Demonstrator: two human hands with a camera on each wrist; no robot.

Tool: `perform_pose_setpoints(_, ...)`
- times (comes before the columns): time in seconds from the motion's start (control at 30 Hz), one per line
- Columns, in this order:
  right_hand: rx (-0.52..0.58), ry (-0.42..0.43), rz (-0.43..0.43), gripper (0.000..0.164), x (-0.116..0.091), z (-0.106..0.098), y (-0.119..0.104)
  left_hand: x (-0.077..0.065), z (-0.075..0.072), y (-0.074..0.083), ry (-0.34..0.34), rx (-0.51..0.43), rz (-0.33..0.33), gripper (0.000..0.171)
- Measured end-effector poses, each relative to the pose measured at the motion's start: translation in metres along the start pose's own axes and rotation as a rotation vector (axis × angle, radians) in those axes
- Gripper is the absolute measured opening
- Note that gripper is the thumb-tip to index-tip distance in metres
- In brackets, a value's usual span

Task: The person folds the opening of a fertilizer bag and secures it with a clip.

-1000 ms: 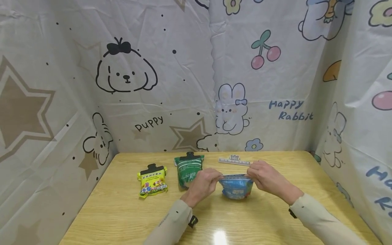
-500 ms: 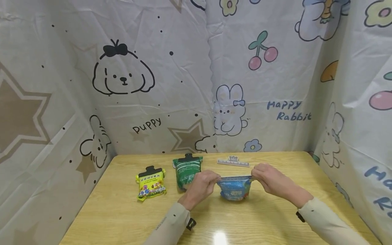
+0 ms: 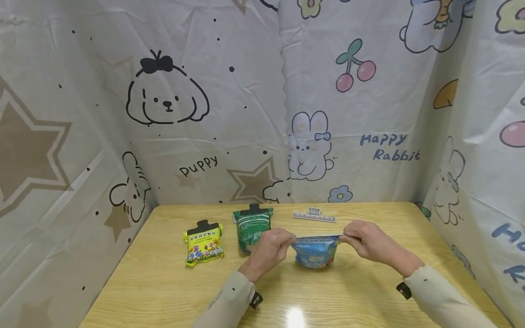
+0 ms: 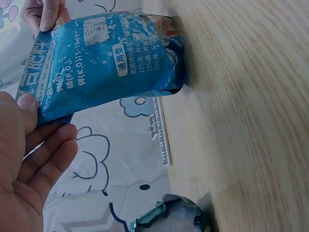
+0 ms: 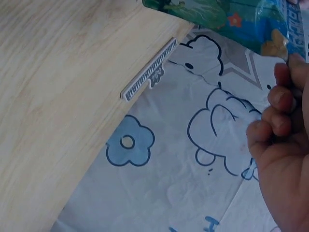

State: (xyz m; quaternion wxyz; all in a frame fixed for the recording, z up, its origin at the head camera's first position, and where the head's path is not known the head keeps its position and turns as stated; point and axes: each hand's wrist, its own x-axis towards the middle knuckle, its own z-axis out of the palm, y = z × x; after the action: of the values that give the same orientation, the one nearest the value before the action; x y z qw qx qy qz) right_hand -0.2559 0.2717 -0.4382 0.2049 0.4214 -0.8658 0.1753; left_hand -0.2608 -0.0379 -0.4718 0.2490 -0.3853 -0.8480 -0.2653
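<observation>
A blue printed plastic bag (image 3: 315,253) stands upright on the table, its top edge pulled straight between both hands. At its left top corner my left hand (image 3: 268,251) pinches the edge; in the left wrist view the thumb of that left hand (image 4: 24,154) lies on the bag's printed face (image 4: 108,63), fingers behind. My right hand (image 3: 375,243) pinches the opposite corner. Seen from the right wrist, the fingers of the right hand (image 5: 282,145) curl in beside the bag's green and blue side (image 5: 227,19).
Behind the bag lies a white bag clip (image 3: 314,215) with a piano-key pattern. Left of the hands, a green bag (image 3: 252,230) and a yellow bag (image 3: 204,246) each carry a black clip. Printed cloth (image 3: 229,100) encloses the wooden table (image 3: 156,291) at back and sides.
My right hand has slid outward to the right along the bag's top edge to its corner, so the edge is stretched wider. The left hand stays nearly in place at its corner.
</observation>
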Motion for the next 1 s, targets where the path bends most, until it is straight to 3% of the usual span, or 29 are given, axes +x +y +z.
perform_pose_setpoints(0.1,0.114,-0.109,0.098,0.034,-0.001,-0.01,0.0,0.0,-0.001,0.0,0.001,0.009,0.016,0.012)
perform_pose_setpoints(0.2,0.147,-0.211,0.196,0.034,-0.005,-0.024,0.003,0.0,0.0,-0.002,0.011,0.001,0.009,0.011)
perform_pose_setpoints(0.27,0.115,-0.214,0.251,0.037,-0.01,-0.032,0.009,-0.001,0.0,-0.005,0.021,-0.016,-0.017,0.011)
perform_pose_setpoints(0.4,0.004,-0.114,0.324,0.041,-0.018,-0.032,0.026,-0.004,0.002,-0.007,0.01,-0.114,-0.092,0.011)
perform_pose_setpoints(0.5,-0.017,-0.079,0.39,0.038,-0.015,-0.026,0.037,-0.004,0.004,-0.007,-0.038,-0.233,-0.188,0.013)
perform_pose_setpoints(0.6,-0.013,-0.071,0.448,0.029,-0.004,-0.02,0.046,-0.004,0.008,-0.004,-0.08,-0.402,-0.356,0.017)
perform_pose_setpoints(0.73,-0.021,-0.05,0.441,0.012,0.017,-0.012,0.057,0.0,0.019,0.001,-0.079,-0.658,-0.571,0.022)
perform_pose_setpoints(0.83,-0.013,-0.057,0.428,0.006,0.032,-0.004,0.065,0.002,0.026,0.004,-0.077,-0.76,-0.626,0.023)
perform_pose_setpoints(1.0,0.006,-0.112,0.438,0.01,0.053,0.012,0.077,0.001,0.027,0.007,-0.092,-0.808,-0.639,0.025)
